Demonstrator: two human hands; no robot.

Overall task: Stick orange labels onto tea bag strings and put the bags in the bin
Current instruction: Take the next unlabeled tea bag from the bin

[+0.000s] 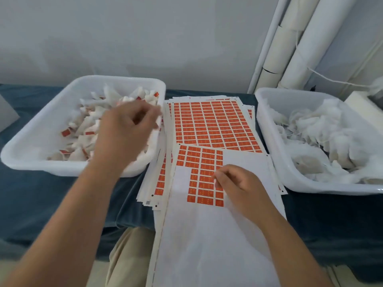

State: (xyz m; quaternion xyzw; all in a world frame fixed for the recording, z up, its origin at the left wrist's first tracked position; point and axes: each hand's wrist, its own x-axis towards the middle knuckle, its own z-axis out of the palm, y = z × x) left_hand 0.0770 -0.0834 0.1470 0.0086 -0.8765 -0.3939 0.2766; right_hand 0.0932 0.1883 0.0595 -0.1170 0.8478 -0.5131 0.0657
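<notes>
A partly used sheet of orange labels (200, 162) lies on top of a stack in front of me. My right hand (238, 187) rests on it, thumb and forefinger pinching the edge of one orange label (213, 176). A white bin (41, 112) on the left holds several tea bags with orange labels (87, 125). Above its right side hovers my left hand (126, 131), blurred, fingers loosely curled, with nothing visible in it. A second white bin (275, 141) on the right is filled with unlabelled white tea bags and strings (323, 129).
A full label sheet (213, 123) lies behind the used one, on a fanned stack of sheets. Bare white backing paper (207, 235) hangs over the table's near edge. A blue cloth (51, 204) covers the table. White rolls (290, 48) lean on the wall at back right.
</notes>
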